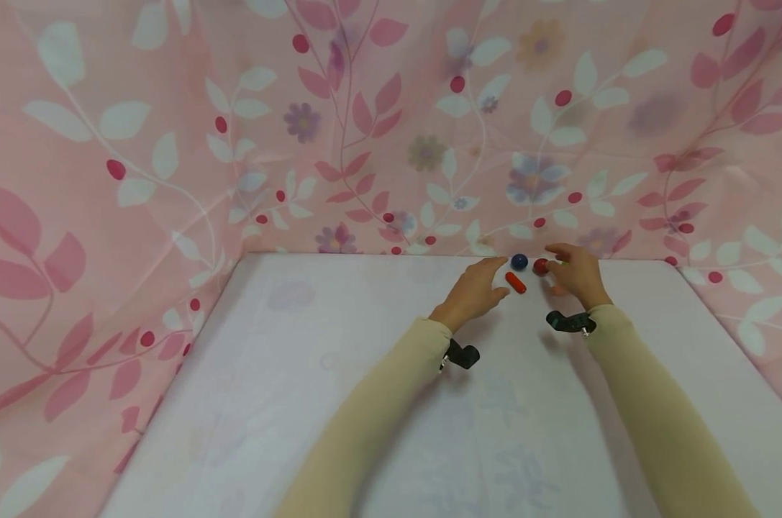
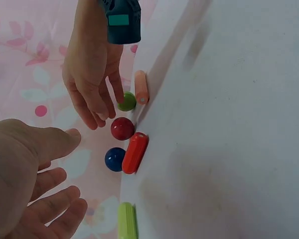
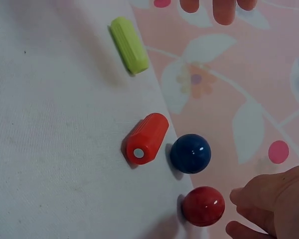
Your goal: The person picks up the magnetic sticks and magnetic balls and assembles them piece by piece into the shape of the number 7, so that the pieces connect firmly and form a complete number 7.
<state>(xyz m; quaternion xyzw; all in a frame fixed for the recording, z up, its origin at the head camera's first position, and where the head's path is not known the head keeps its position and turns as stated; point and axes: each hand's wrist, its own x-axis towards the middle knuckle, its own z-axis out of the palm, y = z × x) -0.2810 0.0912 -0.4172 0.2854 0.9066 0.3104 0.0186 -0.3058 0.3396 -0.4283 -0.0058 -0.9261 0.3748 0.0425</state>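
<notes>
My left hand (image 1: 473,291) is held with fingers spread, just left of a red fluted rod (image 1: 516,283) and a blue ball (image 1: 519,262). It holds nothing. My right hand (image 1: 577,273) hovers by a red ball (image 1: 541,267), its fingers loosely bent and gripping nothing. In the left wrist view, the right fingertips hang near the red ball (image 2: 122,129) and a green ball (image 2: 126,102). A peach rod (image 2: 141,87) lies beside the green ball. The right wrist view has the blue ball (image 3: 190,154) between the red rod (image 3: 147,139) and red ball (image 3: 203,206).
A light green rod (image 3: 129,46) lies near the back edge of the white table (image 1: 339,345), under the left hand's side. Pink floral cloth (image 1: 391,129) rises directly behind that edge. Each wrist carries a dark camera mount (image 1: 568,321).
</notes>
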